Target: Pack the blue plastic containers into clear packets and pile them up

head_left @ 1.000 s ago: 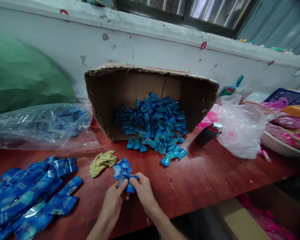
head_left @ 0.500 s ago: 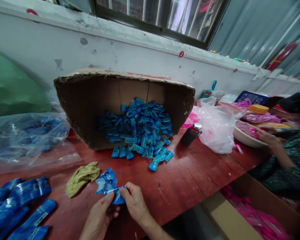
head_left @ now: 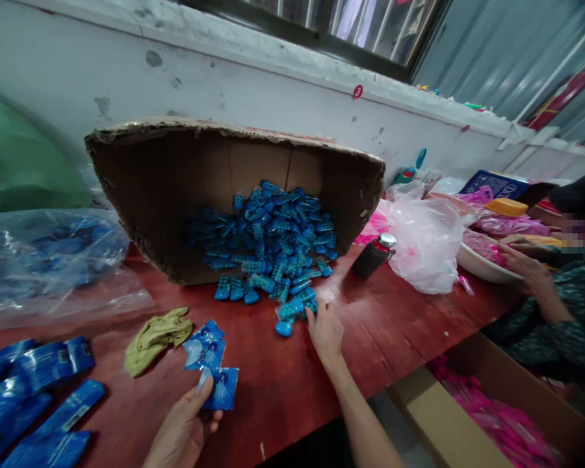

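Observation:
My left hand pinches a flat, shiny blue packet between thumb and fingers. Just beyond it on the table lie more flat blue packets, overlapping one another. My right hand is at the front of a heap of small blue bottle-shaped pieces. Its fingers close at the edge of a few loose blue pieces; the fingertips are partly hidden. The heap spills out of a cardboard box lying on its side. A crumpled yellow-green cloth lies left of the packets.
Filled blue pouches and a clear plastic bag occupy the left. A dark flask stands by a white plastic bag. At right, a co-worker's hand is at a bowl; below, a carton holds pink items.
My right hand has let go of the blue packet and moved up and right to the blue pieces, which have shifted left. My left hand keeps the packet.

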A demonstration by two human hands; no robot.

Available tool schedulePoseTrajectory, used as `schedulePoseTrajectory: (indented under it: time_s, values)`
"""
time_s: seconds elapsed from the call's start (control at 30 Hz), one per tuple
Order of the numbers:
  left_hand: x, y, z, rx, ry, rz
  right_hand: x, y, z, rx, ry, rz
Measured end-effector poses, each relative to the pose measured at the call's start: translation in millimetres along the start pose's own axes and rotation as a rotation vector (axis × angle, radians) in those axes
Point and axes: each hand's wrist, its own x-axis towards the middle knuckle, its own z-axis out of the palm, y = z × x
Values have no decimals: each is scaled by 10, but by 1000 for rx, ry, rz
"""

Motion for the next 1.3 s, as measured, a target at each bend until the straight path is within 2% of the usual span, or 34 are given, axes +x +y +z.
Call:
schedulePoseTrajectory:
  time_s: [0.07, 0.17, 0.27, 0.33, 0.37, 0.43, 0.5, 0.57, 0.7, 0.83, 0.93, 1.0, 1.03, 1.1, 1.17, 1.23, 1.3]
  values:
    - [-50, 18, -6, 7, 21, -16, -164, -130, -8, -10, -54, -35]
    - [-119, 42, -19, -9, -14, 4, -318, -256, -102, -20, -149, -126]
    - [-154, 39, -46, -44, -29, -4, -428, -371, -258, 29, -148, -218]
    - [-163, 28, -64, -63, -21, -20, -545, -499, -373, 180, -147, -284]
    - [-163, 23, -70, -71, -24, -20, -624, -581, -422, 307, -187, -321]
    - [-156, 15, -76, -79, -37, -3, -805, -762, -478, 619, -366, -364]
    - [-137, 9, -77, -73, -55, 14, -969, -933, -463, 921, -610, -299]
    - [-113, 5, -84, -52, -64, 41, -1073, -1060, -386, 1142, -761, -173]
    - [-88, -2, -126, 8, -33, 145, -1105, -1160, -218, 1292, -788, 30]
    - [-130, 11, -177, 22, -104, 96, -1095, -1156, -213, 1336, -769, 88]
    - [-166, 23, -198, 11, -124, 68, -1105, -1135, -298, 1336, -823, 30]
    - [-181, 29, -204, -5, -106, 80, -1051, -1112, -356, 1271, -825, -110]
    - [-186, 32, -206, -18, -98, 83, -990, -1099, -373, 1195, -771, -213]
    - [-194, 38, -207, -51, -87, 67, -801, -1077, -363, 932, -566, -405]
    - [-203, 45, -205, -90, -59, 26, -567, -1070, -283, 558, -357, -477]
    - [-212, 53, -200, -126, -11, -28, -358, -1082, -158, 264, -339, -512]
    - [-222, 64, -192, -148, 24, -76, -229, -1103, -41, 182, -365, -541]
